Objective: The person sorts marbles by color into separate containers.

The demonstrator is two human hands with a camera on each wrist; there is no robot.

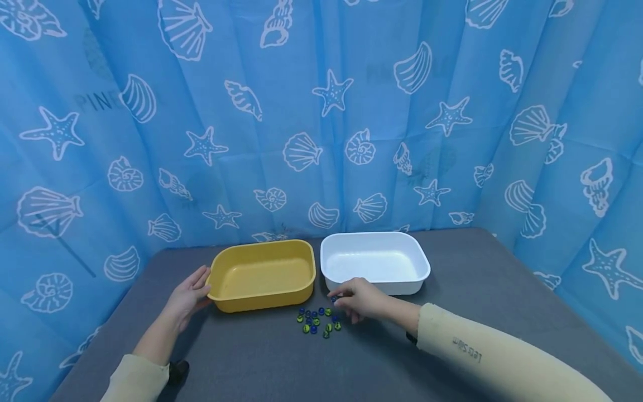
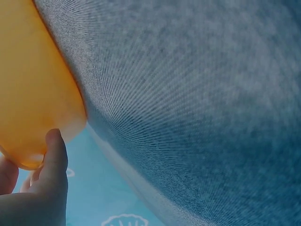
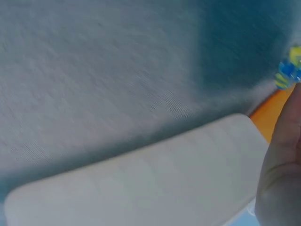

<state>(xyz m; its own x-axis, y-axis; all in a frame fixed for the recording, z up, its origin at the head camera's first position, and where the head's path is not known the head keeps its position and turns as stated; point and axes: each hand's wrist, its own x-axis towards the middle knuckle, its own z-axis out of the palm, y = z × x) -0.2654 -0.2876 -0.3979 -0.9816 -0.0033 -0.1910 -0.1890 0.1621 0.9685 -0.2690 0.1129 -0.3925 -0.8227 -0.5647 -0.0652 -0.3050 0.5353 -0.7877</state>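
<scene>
My left hand (image 1: pixel 187 296) grips the left end of a yellow plastic basin (image 1: pixel 266 300), its thumb near the rim. In the left wrist view, the thumb and fingers of that hand lie round the basin's corner. My right hand (image 1: pixel 363 300) is in front of a white basin (image 1: pixel 402 288) and pinches a small blue marble (image 1: pixel 334 299) between thumb and forefinger. Just left of and below this hand, several blue and yellow-green marbles (image 1: pixel 313 322) lie in a loose cluster on the grey cloth. In the right wrist view, marbles (image 3: pixel 288 70) show beyond the thumb.
Both basins stand side by side at the back of the grey table (image 1: pixel 251 357), with a narrow gap between them. No marbles show inside either one. A blue curtain (image 1: pixel 321 139) with white shells and starfish hangs behind and along both sides.
</scene>
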